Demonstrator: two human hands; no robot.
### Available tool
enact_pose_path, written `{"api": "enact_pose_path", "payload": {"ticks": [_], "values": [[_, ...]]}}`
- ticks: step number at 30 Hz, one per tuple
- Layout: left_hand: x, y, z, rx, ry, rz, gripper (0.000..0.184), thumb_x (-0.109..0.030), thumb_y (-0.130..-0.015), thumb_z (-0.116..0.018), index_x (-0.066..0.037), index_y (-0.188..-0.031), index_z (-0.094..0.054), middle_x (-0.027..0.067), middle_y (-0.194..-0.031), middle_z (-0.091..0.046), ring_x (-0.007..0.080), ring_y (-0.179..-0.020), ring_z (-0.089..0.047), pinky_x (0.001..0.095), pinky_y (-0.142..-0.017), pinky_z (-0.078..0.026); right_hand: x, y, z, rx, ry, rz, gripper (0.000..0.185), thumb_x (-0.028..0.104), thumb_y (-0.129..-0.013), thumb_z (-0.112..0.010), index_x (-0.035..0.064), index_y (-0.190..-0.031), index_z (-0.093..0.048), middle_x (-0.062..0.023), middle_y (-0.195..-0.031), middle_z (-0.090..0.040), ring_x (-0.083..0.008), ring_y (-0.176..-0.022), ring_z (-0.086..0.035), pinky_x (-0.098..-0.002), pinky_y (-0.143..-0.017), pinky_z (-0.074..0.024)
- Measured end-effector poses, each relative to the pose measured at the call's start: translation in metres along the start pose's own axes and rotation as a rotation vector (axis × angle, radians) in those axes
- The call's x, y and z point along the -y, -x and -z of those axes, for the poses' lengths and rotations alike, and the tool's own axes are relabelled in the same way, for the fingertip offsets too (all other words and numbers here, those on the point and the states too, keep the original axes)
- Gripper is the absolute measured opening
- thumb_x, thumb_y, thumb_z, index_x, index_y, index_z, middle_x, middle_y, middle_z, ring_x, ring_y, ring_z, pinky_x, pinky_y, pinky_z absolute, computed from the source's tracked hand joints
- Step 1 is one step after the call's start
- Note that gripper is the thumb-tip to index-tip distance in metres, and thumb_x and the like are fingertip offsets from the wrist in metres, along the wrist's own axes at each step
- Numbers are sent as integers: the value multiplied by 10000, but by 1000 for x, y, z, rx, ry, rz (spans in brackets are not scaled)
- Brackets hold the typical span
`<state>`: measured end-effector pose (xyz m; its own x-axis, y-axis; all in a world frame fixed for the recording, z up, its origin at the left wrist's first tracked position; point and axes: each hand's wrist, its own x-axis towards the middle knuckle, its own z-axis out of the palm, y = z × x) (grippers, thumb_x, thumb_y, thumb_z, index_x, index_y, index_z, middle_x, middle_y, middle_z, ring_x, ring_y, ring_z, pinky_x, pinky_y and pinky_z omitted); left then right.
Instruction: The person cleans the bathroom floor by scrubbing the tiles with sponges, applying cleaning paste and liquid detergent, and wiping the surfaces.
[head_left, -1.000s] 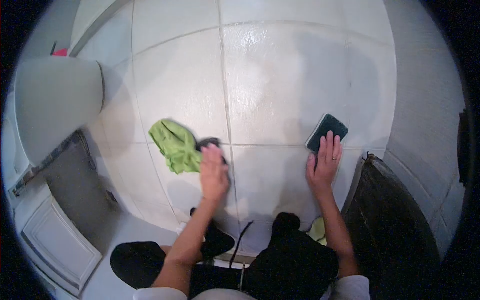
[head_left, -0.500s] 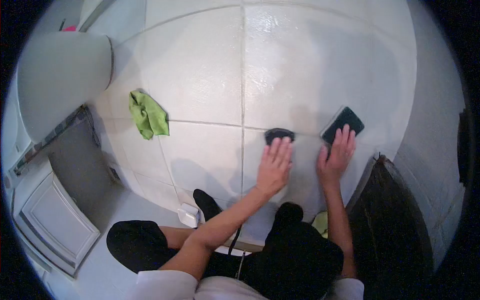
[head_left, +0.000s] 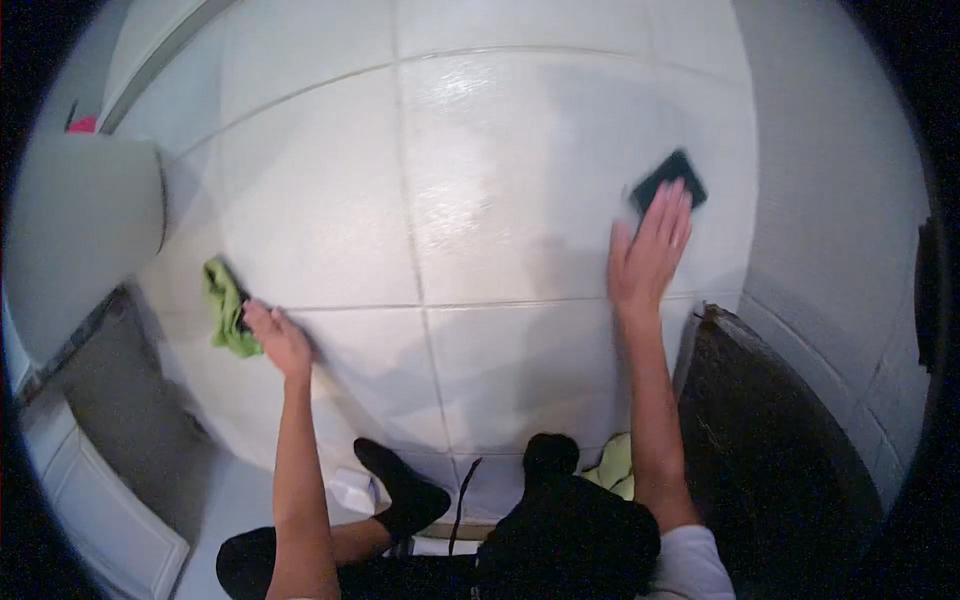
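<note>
From where I'm standing, I can't make out a single readable word, number, label, brand or sign on anything around here.

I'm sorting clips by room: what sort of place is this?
Probably a room in a home, perhaps a bathroom or kitchen; I can't tell which. The large rectangular white tiles, the grey tiled wall and the white panelled cabinet door suggest it.
</note>
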<state>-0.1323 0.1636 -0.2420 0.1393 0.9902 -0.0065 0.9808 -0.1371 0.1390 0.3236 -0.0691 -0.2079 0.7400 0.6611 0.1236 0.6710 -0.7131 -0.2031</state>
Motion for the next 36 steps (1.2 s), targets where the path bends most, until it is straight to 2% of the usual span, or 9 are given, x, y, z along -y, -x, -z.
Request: {"api": "enact_pose_path", "payload": {"ticks": [4,8,16,20,22,26,31,33,36], "values": [[-18,1,16,96,-39,53,517,-222,-983,-393,48,-1413,-293,225,-1506,-221,392,-1395,-185,433,-1140,-142,-18,-74,-22,-176,97,-188,699,355,-878,-549,-83,-1375,-325,-264,-1470,-265,-419,-1358,-255,-528,-1104,-207],[-66,6,10,57,66,-47,535,-240,-980,-411,43,-1416,-287,217,-1513,-212,386,-1405,-159,431,-1140,-140,29,48,26,261,30,58,796,455,-858,-554,-112,-1362,-311,-320,-1444,-264,-478,-1343,-243,-533,-1095,-236],[-159,14,-10,-119,79,-192,580,-286,-961,-454,30,-1420,-292,179,-1509,-255,351,-1408,-181,492,-1124,-115,-28,-88,-20,-191,70,-413,778,441,-856,-595,-145,-1313,-367,-344,-1438,-246,-476,-1361,-188,-511,-1130,-125],[-157,13,-10,-150,56,-227,576,-276,-947,-459,33,-1405,-301,181,-1502,-263,359,-1402,-189,512,-1121,-120,15,-112,-26,-247,153,-119,772,474,-830,-609,-117,-1291,-424,-281,-1428,-318,-450,-1330,-288,-502,-1105,-221],[-160,14,-8,-140,71,-230,578,-276,-942,-462,32,-1404,-302,185,-1503,-257,364,-1401,-190,512,-1122,-119,9,-84,-1,-58,163,-97,693,387,-827,-637,-124,-1247,-433,-284,-1374,-383,-451,-1299,-322,-491,-1066,-281],[-165,12,-5,-126,71,-179,591,-275,-929,-467,28,-1407,-299,195,-1505,-242,375,-1396,-191,513,-1123,-121,-44,-29,21,224,534,-645,546,382,-874,-531,-73,-1175,-544,-234,-1186,-560,-359,-1122,-522,-475,-915,-398],[-169,12,-1,-151,113,-214,607,-291,-924,-467,30,-1411,-297,201,-1499,-256,374,-1393,-205,509,-1122,-137,-24,-47,36,480,665,-483,375,241,-849,-527,-19,-1115,-581,-115,-999,-599,-228,-927,-579,-371,-719,-431],[-154,10,-13,-161,66,-231,614,-309,-926,-461,35,-1411,-306,206,-1494,-269,371,-1392,-214,509,-1117,-157,9,0,27,227,829,-257,417,210,-855,-497,-12,-1204,-547,-186,-1142,-563,-281,-967,-556,-390,-804,-439],[-152,10,-16,-206,13,-269,622,-349,-942,-458,67,-1388,-335,220,-1468,-317,380,-1369,-267,500,-1101,-214,37,81,32,268,329,-274,499,129,-877,-449,-62,-1336,-407,-280,-1394,-355,-395,-1185,-450,-483,-1005,-369]]}}
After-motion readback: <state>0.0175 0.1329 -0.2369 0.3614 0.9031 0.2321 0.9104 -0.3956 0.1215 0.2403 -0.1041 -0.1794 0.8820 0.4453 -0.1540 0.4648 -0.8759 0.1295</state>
